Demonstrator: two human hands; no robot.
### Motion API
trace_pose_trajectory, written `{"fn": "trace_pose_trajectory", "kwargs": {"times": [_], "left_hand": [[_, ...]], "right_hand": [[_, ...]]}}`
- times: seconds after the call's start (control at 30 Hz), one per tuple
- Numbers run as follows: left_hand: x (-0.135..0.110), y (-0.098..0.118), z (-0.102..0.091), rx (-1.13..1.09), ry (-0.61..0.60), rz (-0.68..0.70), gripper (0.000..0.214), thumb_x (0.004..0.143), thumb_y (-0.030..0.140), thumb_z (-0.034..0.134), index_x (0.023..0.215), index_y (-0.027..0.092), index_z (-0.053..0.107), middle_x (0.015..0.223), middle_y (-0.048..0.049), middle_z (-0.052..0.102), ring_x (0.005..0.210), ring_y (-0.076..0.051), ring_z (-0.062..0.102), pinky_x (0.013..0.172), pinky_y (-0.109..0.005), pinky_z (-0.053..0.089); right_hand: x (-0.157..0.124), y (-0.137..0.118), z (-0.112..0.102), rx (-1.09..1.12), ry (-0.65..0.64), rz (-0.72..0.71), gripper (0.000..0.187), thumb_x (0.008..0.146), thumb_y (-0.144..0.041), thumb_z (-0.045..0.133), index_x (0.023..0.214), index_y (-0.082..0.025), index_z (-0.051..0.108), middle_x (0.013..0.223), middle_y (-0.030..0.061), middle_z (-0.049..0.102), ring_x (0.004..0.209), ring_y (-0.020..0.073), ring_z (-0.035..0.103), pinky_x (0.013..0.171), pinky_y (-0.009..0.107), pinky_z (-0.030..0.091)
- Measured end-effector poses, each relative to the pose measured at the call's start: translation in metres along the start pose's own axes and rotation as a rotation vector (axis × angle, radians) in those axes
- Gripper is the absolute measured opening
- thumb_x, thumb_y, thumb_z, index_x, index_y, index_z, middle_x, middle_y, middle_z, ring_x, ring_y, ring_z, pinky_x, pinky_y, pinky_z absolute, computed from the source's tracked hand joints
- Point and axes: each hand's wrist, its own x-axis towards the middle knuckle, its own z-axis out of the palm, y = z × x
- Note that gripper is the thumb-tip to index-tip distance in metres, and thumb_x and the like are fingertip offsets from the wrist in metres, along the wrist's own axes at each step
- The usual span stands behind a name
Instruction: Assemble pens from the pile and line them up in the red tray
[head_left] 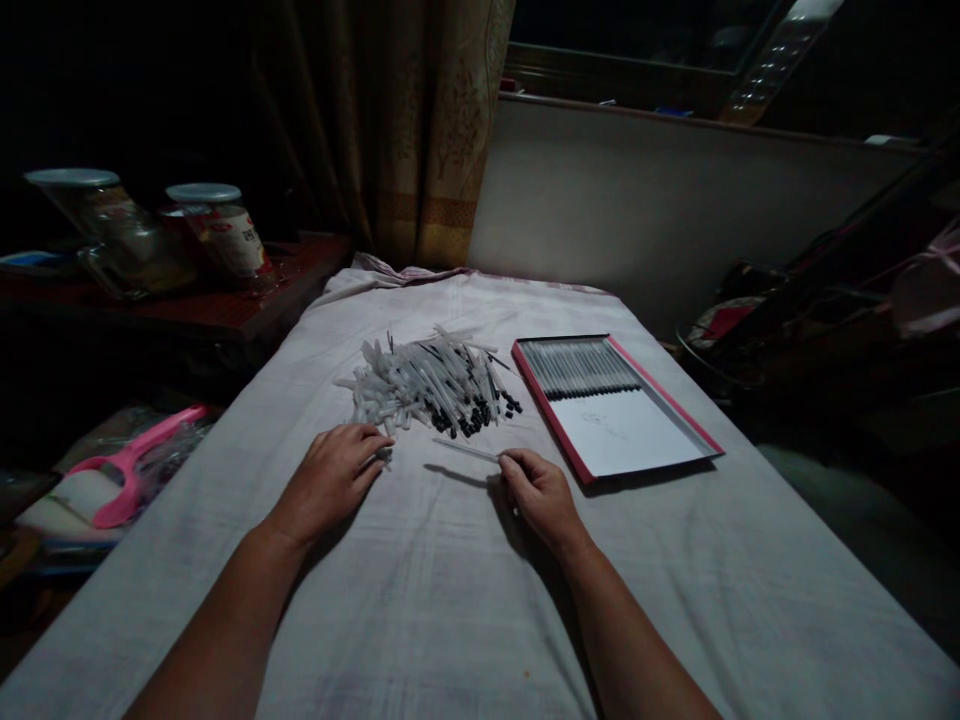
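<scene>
Within right grip, slim tube.

The room is dim — the pale cloth is brightest, while the upper left and right side sink toward black. Shadows below the slim stick and right hand suggest light from overhead. Jar lids gleam faintly. Wide-angle distortion stretches the edges — the bottle leans — and fine detail in the pile looks smeared.
</scene>
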Motion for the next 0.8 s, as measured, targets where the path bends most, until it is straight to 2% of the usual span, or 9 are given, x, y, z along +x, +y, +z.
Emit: {"fn": "trace_pose_trajectory", "kwargs": {"times": [0.13,0.3,0.43,0.8], "left_hand": [[0.000,-0.008,-0.002,0.014,-0.096,-0.038,0.021,0.089,0.026,0.051,0.102,0.022,0.067,0.104,-0.0081,0.069,0.097,-0.028,0.063,0.084,-0.042,0.046],[0.003,0.006,0.002,-0.114,-0.064,-0.108,0.020,0.090,0.032,0.049,0.101,0.020,0.061,0.101,-0.0088,0.070,0.095,-0.026,0.064,0.085,-0.040,0.048],[0.003,0.018,0.005,-0.223,-0.081,-0.108,0.021,0.091,0.035,0.048,0.101,0.022,0.060,0.098,-0.0062,0.070,0.090,-0.023,0.066,0.081,-0.035,0.050],[0.005,0.025,0.007,-0.255,-0.082,-0.088,0.020,0.090,0.035,0.050,0.098,0.022,0.063,0.093,-0.0050,0.070,0.086,-0.022,0.066,0.082,-0.035,0.051]], "right_hand": [[-0.001,0.001,0.000,0.024,-0.017,0.029,0.029,0.085,-0.044,0.054,0.079,-0.018,0.066,0.058,-0.0005,0.057,0.055,0.0148,0.054,0.048,0.023,0.040],[-0.003,-0.003,0.002,0.060,-0.024,0.023,0.026,0.084,-0.041,0.055,0.079,-0.018,0.067,0.060,-0.0004,0.058,0.054,0.0139,0.054,0.048,0.023,0.041],[-0.004,-0.003,0.002,0.075,-0.052,0.001,0.025,0.085,-0.039,0.056,0.080,-0.018,0.069,0.061,-0.0003,0.061,0.055,0.0134,0.056,0.051,0.023,0.043],[-0.004,-0.005,0.001,0.027,-0.110,-0.043,0.021,0.085,-0.032,0.057,0.082,-0.017,0.072,0.073,0.0034,0.072,0.068,0.0171,0.065,0.065,0.027,0.051]]}}
